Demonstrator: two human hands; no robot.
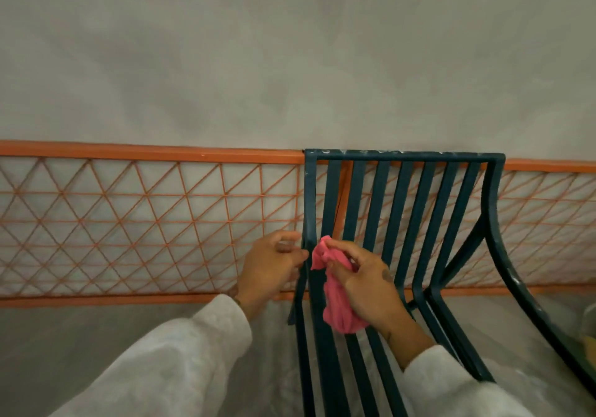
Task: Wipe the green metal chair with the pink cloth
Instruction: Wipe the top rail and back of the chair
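Centre-right of frame, my right hand [364, 281] grips the bunched pink cloth [338, 303] at the green metal chair [403, 156]; my loose-fingered left hand [274, 265] touches its left upright. Best to steady the frame and wipe each slat lengthwise.

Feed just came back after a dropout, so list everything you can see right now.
green metal chair: one, dark green, centre-right, in front of the fence
pink cloth: one, pink, bunched at the chair's left slats
fence: one, orange lattice, across the middle
wall: one, grey, behind the fence
edge object: one, yellowish, right edge, too cut off to identify
sleeves: two, white, lower frame
left hand: fingertips at the chair's left upright
right hand: grips the pink cloth
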